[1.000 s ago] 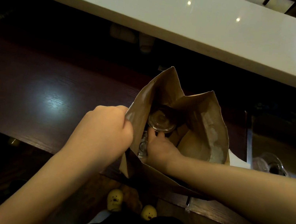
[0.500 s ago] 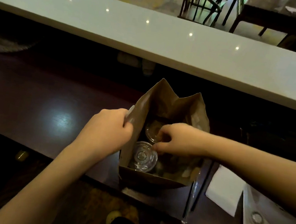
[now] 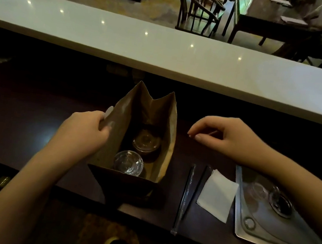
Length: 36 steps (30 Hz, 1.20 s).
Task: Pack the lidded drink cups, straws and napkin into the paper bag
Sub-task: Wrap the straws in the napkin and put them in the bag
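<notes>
A brown paper bag point(image 3: 158, 111) stands open on the dark wooden counter. Inside it sit two lidded drink cups, a dark one point(image 3: 146, 141) further in and a clear one point(image 3: 128, 162) nearer me. My left hand point(image 3: 87, 129) pinches the bag's left rim. My right hand point(image 3: 223, 134) hovers to the right of the bag, fingers loosely curled and holding nothing. Two wrapped straws point(image 3: 186, 194) lie on the counter right of the bag, with a white napkin point(image 3: 217, 195) beside them.
A metal sink point(image 3: 277, 229) with a drain is set into the counter at the right. A raised white bar top point(image 3: 167, 47) runs across behind the bag. Chairs and a table stand in the room beyond.
My right hand has come out of the bag and moved to the right, empty. Both cups now stand inside the bag. My left hand keeps hold of the rim.
</notes>
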Tool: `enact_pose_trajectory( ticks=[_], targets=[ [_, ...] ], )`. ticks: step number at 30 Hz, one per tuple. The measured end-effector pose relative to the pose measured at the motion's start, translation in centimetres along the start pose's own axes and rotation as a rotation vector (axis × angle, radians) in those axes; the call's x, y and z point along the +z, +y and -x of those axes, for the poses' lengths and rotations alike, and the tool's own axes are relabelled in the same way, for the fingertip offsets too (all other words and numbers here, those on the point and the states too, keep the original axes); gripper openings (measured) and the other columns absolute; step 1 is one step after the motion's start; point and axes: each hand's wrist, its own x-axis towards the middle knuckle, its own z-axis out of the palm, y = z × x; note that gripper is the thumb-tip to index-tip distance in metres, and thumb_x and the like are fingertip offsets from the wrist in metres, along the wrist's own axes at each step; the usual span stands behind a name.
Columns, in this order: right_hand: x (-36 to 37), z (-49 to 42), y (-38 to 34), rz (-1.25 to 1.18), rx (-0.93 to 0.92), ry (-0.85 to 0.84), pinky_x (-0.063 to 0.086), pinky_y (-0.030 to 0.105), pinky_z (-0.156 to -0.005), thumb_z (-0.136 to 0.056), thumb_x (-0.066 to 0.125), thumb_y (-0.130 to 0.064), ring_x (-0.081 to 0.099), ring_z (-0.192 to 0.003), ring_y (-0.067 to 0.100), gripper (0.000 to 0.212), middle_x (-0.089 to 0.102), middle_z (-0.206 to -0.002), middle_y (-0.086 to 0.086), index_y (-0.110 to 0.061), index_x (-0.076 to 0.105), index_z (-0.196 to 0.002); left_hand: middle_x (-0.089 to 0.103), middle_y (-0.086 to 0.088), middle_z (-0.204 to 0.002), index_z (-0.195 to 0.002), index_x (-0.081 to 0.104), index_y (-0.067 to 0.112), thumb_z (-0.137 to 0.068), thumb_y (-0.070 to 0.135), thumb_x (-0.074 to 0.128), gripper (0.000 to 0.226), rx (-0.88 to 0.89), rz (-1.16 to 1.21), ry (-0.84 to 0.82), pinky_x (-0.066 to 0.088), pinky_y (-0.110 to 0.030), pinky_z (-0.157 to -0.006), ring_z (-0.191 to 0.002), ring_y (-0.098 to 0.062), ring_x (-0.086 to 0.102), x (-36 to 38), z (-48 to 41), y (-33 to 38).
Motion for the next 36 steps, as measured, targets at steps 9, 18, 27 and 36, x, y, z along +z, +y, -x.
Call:
enact_pose_trajectory(
  ticks=[9,18,27,36],
  targets=[
    [5.8,3.5,10.2,0.116,0.322,-0.143,0.045,0.02,-0.084,-0.09,0.058,-0.02,0.058,-0.099,0.009,0.024,0.06,-0.105,-0.008,-0.018,0.063,-0.113,0.053,-0.001,-0.134,-0.132,0.048,0.019,-0.087,0.024,0.054,0.045,0.428,0.236,0.318,0.028,-0.018,-0.102,-0.126,-0.012,0.043,1.9,6.1,9.2],
    [10.7,6.2,19.0,0.355,0.676,-0.184,0.035,0.04,-0.103,-0.089,0.055,-0.038,0.034,-0.131,0.031,0.057,0.044,-0.14,0.011,-0.013,0.039,-0.137,0.043,-0.013,-0.136,-0.136,0.035,0.012,-0.087,0.018,0.049,0.051,0.135,0.093,-0.462,0.039,-0.039,-0.102,-0.125,-0.031,0.039,22.4,4.7,13.9],
    [12.8,4.8,21.1,0.326,0.818,-0.083,0.032,0.042,-0.103,-0.088,0.057,-0.027,0.04,-0.127,0.035,0.043,0.05,-0.132,0.015,-0.012,0.046,-0.126,0.047,-0.018,-0.126,-0.118,0.043,0.006,-0.088,0.006,0.045,0.031,0.028,-0.049,-0.277,0.042,-0.039,-0.095,-0.116,-0.033,0.045,28.1,2.2,12.9],
    [10.3,5.4,20.7,-0.002,0.692,-0.083,0.04,0.031,-0.067,-0.084,0.056,-0.018,0.054,-0.085,0.023,0.006,0.057,-0.093,0.008,-0.016,0.051,-0.081,0.042,-0.025,-0.131,-0.122,0.045,-0.003,-0.091,0.008,0.041,0.034,-0.102,0.054,-0.45,0.041,-0.041,-0.097,-0.116,-0.042,0.05,27.3,-0.4,13.5]
  ],
)
